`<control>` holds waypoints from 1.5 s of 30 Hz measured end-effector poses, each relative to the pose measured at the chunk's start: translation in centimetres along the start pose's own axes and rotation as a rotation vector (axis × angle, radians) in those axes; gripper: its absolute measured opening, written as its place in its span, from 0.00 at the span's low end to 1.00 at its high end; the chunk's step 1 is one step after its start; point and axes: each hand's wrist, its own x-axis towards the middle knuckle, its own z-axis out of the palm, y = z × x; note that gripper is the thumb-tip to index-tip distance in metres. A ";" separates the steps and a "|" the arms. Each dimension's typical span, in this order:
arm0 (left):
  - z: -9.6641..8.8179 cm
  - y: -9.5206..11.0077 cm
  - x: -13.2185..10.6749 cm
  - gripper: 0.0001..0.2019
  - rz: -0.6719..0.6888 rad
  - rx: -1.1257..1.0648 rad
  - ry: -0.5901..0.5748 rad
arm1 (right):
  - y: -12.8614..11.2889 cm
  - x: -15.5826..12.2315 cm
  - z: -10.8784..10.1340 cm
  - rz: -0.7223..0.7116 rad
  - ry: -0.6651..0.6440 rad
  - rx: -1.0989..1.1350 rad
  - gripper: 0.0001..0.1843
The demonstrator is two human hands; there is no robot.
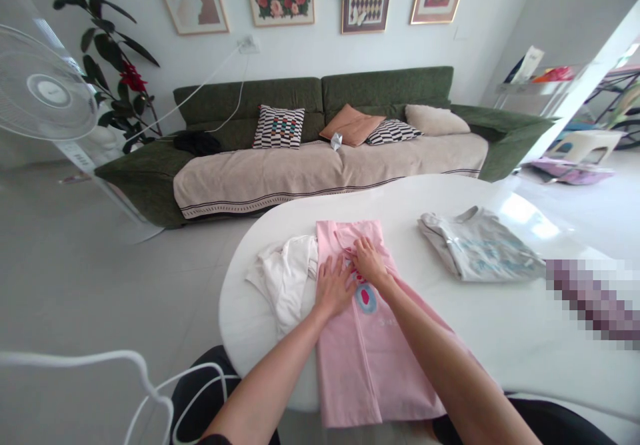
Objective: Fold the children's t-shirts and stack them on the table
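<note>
A pink garment (pixel 373 358) with a coloured print lies folded lengthwise on the white table (pixel 500 338), running from its near edge to the middle. My left hand (pixel 333 287) lies flat on the cloth with fingers stretched out. My right hand (pixel 367 260) rests beside it, fingers spread and pressing on the pink fabric near the print. Neither hand grips anything. A crumpled white garment (pixel 287 275) lies just left of the pink one, partly under its edge.
A folded grey shirt (pixel 477 245) lies on the table to the right. A green sofa (pixel 325 138) with cushions stands behind the table. A standing fan (pixel 45 91) is at far left, a white hanger (pixel 150 385) at bottom left.
</note>
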 end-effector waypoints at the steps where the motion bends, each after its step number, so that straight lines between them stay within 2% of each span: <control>1: 0.0 0.0 0.0 0.25 -0.002 -0.004 0.005 | 0.5 -0.6 -0.4 0.014 -0.008 -0.008 0.18; 4: 0.2 0.0 0.1 0.25 0.004 -0.013 0.026 | 3.1 -3.3 -2.0 0.102 -0.050 -0.038 0.18; 7: 0.3 0.0 0.1 0.25 0.008 -0.021 0.048 | 6.8 -7.2 -3.6 0.172 -0.156 -0.055 0.15; 10: 0.3 0.1 0.1 0.24 0.003 -0.022 0.056 | 9.9 -11.2 -5.0 0.163 -0.286 -0.046 0.11; 12: 0.3 0.1 0.0 0.24 0.002 -0.023 0.055 | 10.6 -13.6 -5.9 0.139 -0.341 -0.055 0.09; 15: 0.3 0.0 0.0 0.24 0.003 -0.028 0.055 | 8.9 -16.7 -7.0 0.164 -0.291 -0.172 0.07; 17: 0.4 0.0 0.0 0.24 0.010 -0.031 0.056 | 6.4 -18.9 -7.2 0.186 -0.207 -0.270 0.11; 19: 0.5 -0.1 0.1 0.24 0.015 -0.032 0.055 | 3.4 -21.2 -6.9 0.138 -0.186 -0.300 0.18; 21: 0.7 -0.1 0.1 0.24 0.006 -0.027 0.057 | 1.0 -23.2 -6.3 0.020 -0.249 -0.234 0.25; 23: 0.9 -0.1 0.1 0.24 0.001 -0.020 0.065 | -0.3 -23.9 -6.2 -0.096 -0.393 -0.076 0.27; 25: 1.0 -0.1 0.1 0.24 0.002 -0.016 0.079 | -0.4 -22.7 -6.8 -0.165 -0.561 0.140 0.20; 27: 0.9 0.0 0.0 0.24 0.006 -0.012 0.094 | 0.2 -19.5 -8.0 -0.178 -0.627 0.292 0.10; 28: 0.9 0.0 0.0 0.24 0.004 -0.009 0.102 | 0.5 -17.2 -8.5 -0.171 -0.592 0.311 0.07; 31: 0.6 0.1 -0.1 0.23 0.011 0.003 0.125 | 1.2 -9.3 -9.0 -0.090 -0.301 0.140 0.10; 34: 0.5 0.2 -0.1 0.23 0.024 0.017 0.130 | 1.0 -1.9 -7.2 -0.010 -0.151 0.077 0.12; 36: 0.4 0.2 0.0 0.23 0.026 0.024 0.115 | 0.7 1.4 -5.1 0.037 -0.082 0.059 0.17; 39: 0.5 0.1 0.1 0.23 0.013 0.021 0.088 | 0.4 3.6 -2.0 0.109 -0.028 0.041 0.24; 42: 0.4 0.0 0.1 0.24 0.013 0.002 0.069 | 0.8 3.5 0.3 0.175 0.002 0.038 0.20; 45: 0.2 0.0 0.1 0.25 0.013 -0.019 0.051 | 1.4 3.4 1.4 0.222 0.042 0.041 0.20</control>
